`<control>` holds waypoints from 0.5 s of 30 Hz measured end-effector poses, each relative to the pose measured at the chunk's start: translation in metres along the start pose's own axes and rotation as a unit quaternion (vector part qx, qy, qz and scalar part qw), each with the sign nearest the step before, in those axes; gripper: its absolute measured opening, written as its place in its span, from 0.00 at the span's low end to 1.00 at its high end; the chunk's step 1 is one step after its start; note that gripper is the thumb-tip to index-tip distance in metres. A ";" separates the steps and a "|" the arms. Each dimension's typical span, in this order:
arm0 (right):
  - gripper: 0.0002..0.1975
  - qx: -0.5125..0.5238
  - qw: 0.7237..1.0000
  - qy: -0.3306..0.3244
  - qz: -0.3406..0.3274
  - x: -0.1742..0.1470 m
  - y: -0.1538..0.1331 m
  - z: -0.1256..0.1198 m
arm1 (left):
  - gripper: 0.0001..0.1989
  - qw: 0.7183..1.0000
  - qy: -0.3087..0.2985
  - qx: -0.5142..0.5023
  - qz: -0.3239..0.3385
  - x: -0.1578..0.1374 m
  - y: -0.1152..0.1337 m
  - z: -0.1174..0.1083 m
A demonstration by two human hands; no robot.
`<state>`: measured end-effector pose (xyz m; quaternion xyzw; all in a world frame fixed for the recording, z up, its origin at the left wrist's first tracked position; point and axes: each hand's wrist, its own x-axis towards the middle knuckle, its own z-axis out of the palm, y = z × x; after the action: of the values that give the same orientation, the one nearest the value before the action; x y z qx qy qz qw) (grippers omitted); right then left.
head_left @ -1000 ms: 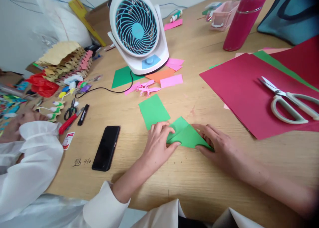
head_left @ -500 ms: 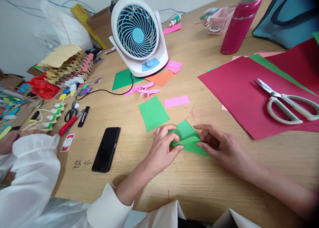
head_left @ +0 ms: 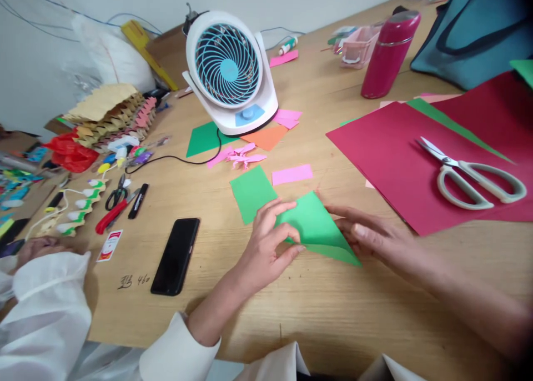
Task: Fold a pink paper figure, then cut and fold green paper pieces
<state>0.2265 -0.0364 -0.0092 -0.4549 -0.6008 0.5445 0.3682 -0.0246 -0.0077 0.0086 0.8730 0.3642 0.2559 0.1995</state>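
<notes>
A piece of green paper [head_left: 314,220], bent up along a crease with its lower part towards me, lies between my hands. At its left edge, my left hand [head_left: 272,239] pinches it between thumb and fingers. My right hand [head_left: 370,234] is at the paper's right edge, its fingers stretched out and partly behind the sheet, the thumb apart from the paper. Just beyond my left hand lies a flat green square [head_left: 252,192]. Past that are a pink strip [head_left: 292,174] and a folded pink paper figure [head_left: 244,158].
White scissors [head_left: 466,175] rest on red sheets [head_left: 387,164] to the right. A fan [head_left: 250,117] stands at the back, a magenta bottle [head_left: 389,56] further right. On the left lie a phone [head_left: 175,256], red-handled cutter [head_left: 112,217] and a co-worker's hand [head_left: 41,249].
The green paper has opened out, its upper face now showing wider. My right hand's thumb has come off the paper and its fingers have straightened; my left hand keeps its pinch.
</notes>
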 end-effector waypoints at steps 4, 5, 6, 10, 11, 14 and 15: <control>0.32 0.153 0.985 -0.077 0.001 0.004 -0.001 0.012 | 0.03 0.999 -0.022 -0.005 -0.023 0.008 0.000 0.003; 0.27 0.160 0.985 -0.058 0.014 0.004 0.000 0.014 | 0.03 0.999 -0.018 -0.010 -0.025 0.010 -0.001 0.005; 0.22 0.164 0.985 -0.037 0.034 0.004 0.002 0.016 | 0.05 0.999 -0.007 -0.017 -0.029 0.012 -0.001 0.006; 0.13 0.185 0.977 0.037 0.099 0.005 0.008 0.019 | 0.34 0.983 0.100 -0.105 -0.110 0.020 -0.004 0.016; 0.13 0.193 0.975 0.055 0.099 0.005 0.010 0.020 | 0.38 0.972 0.117 -0.148 -0.142 0.022 -0.005 0.019; 0.15 0.228 0.965 0.095 0.087 0.007 0.012 0.020 | 0.27 0.925 0.096 -0.289 -0.225 0.028 -0.007 0.025; 0.15 0.238 0.962 0.102 0.084 0.008 0.013 0.021 | 0.20 0.910 0.078 -0.326 -0.244 0.031 -0.007 0.026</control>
<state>0.2061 -0.0359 -0.0250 -0.4561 -0.3732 0.6515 0.4777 0.0053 0.0154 -0.0067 0.6205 0.4766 0.3711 0.5001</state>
